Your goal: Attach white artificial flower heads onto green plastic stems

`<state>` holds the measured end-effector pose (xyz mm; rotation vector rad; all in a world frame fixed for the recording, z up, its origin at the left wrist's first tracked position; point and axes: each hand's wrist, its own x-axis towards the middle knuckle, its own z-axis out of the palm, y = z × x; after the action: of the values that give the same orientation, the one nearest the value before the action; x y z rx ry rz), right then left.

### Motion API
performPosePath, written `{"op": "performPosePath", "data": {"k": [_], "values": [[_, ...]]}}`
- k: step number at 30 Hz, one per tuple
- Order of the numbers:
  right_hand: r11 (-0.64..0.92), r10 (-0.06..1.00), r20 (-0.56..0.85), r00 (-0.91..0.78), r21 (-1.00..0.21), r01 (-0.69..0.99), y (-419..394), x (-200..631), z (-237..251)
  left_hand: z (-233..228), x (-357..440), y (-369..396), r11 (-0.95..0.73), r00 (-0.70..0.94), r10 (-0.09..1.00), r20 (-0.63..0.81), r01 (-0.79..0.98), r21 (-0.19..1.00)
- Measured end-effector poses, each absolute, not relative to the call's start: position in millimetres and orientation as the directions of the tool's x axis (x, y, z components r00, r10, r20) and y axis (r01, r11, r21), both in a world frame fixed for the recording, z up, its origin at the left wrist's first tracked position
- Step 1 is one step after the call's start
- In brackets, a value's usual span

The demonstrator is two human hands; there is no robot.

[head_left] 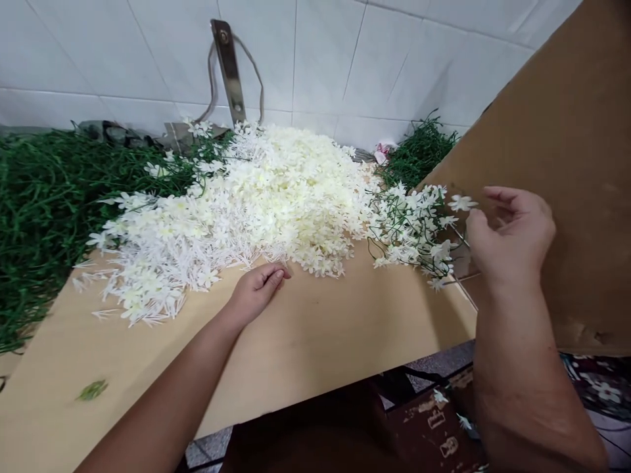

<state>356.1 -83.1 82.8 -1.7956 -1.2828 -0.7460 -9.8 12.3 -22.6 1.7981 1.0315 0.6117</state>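
My left hand [260,287] rests on the cardboard surface at the front edge of a large heap of loose white artificial flower heads [296,190]. Its thumb presses against the curled fingers; anything between them is hidden. Off to the right, my right hand [513,230] is raised with thumb and fingers apart and nothing visible in its grasp. Just beyond its fingertips is a single white flower [462,202]. This flower stands beside a bunch of white flowers on green stems [414,223], which lies at the right end of the cardboard.
Green plastic stems [44,203] are piled at the left, with a smaller green pile [419,151] at the back. An upright cardboard panel [557,144] borders the right. A metal strip with a cord [229,72] leans on the tiled wall. Yellowish-green bands [93,390] lie front left.
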Motion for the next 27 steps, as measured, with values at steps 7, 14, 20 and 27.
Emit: {"op": "performPosePath", "data": {"k": [7,14,20,27], "values": [[0.100,0.577,0.816,0.048,-0.130,0.986,-73,278,46,-28,-12,15,-0.256,0.543,0.840,-0.003,0.401,0.879],[0.081,0.972,0.236,-0.013,-0.280,0.956,-13,196,2,-26,-12,14,-0.265,0.537,0.844,0.023,0.380,0.886],[0.139,0.981,0.168,-0.094,-0.282,0.949,10,177,-3,-24,-11,13,-0.308,0.566,0.824,0.036,0.393,0.866],[0.160,0.933,0.353,0.073,-0.587,0.793,22,203,11,-24,-11,14,-0.335,0.572,0.819,0.056,0.397,0.854]]}}
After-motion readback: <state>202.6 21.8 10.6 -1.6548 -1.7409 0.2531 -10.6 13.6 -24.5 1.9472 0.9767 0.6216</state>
